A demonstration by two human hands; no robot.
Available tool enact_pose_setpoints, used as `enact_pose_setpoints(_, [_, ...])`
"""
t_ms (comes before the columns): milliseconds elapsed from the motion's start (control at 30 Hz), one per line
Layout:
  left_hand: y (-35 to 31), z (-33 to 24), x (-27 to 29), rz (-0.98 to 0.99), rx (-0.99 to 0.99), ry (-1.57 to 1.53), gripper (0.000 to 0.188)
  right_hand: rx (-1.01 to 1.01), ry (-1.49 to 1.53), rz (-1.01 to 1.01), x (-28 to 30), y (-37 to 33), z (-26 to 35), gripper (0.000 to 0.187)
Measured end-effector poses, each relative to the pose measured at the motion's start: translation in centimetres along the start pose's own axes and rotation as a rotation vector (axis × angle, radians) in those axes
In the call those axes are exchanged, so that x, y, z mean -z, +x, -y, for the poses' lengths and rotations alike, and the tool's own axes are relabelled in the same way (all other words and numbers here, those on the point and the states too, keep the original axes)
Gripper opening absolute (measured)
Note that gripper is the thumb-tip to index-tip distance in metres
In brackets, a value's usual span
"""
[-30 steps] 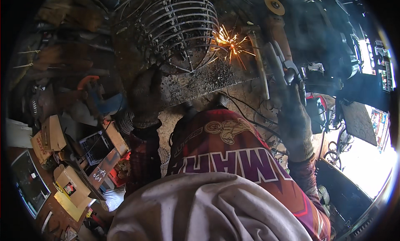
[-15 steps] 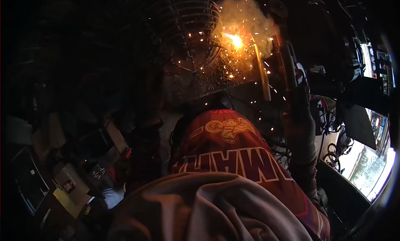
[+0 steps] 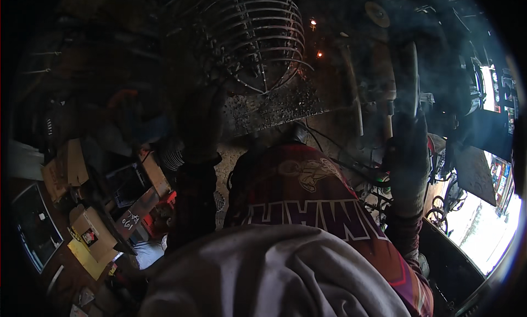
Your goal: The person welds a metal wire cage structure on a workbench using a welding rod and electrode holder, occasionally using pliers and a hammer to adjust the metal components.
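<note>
A rounded grille of curved metal bars [image 3: 261,37] stands on a dark metal plate [image 3: 263,111] strewn with dark grains. My left hand [image 3: 203,117], in a dark glove, is at the lower left side of the grille; its fingers are lost in shadow. Farther right, my gloved right hand [image 3: 406,144] is closed round a long, slim tool that looks like a welding electrode holder [image 3: 415,70], pointing away from me and apart from the grille. Two small orange glowing spots show just right of the bars.
Between the grille and my right hand lie a metal rod [image 3: 354,89] and a tubular tool [image 3: 383,70], with a round disc [image 3: 377,13] beyond. Cardboard boxes [image 3: 94,232] and a red crate [image 3: 159,213] stand at left. Cables run below the plate; thin smoke hangs at right.
The bright arc and flying sparks beside the grille have gone out, leaving thin smoke. My right hand has moved right with the holder, away from the grille. More of the surroundings shows.
</note>
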State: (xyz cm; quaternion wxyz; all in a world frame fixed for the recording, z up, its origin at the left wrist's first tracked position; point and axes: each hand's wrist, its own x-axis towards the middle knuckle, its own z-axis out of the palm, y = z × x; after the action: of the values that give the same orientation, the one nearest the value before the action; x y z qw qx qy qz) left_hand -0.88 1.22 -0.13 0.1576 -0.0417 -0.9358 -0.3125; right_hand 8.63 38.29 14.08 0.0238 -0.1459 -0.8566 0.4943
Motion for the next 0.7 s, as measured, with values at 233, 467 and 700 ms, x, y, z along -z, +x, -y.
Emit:
enact_pose_setpoints(233, [0.0, -0.8, 0.8, 0.066, 0.156, -0.086, 0.028, -0.029, -0.058, 0.158, 0.2, 0.4, 1.2, 0.081])
enact_pose_setpoints(467, [-0.2, -0.5, 0.4, 0.013, 0.100, -0.053, 0.025, -0.087, 0.033, 0.188, 0.3, 0.3, 1.6, 0.082])
enact_pose_setpoints(700, [-0.4, 0.3, 0.0, -0.022, 0.029, 0.023, 0.026, -0.089, -0.066, 0.247, 0.3, 1.2, 2.8, 0.083])
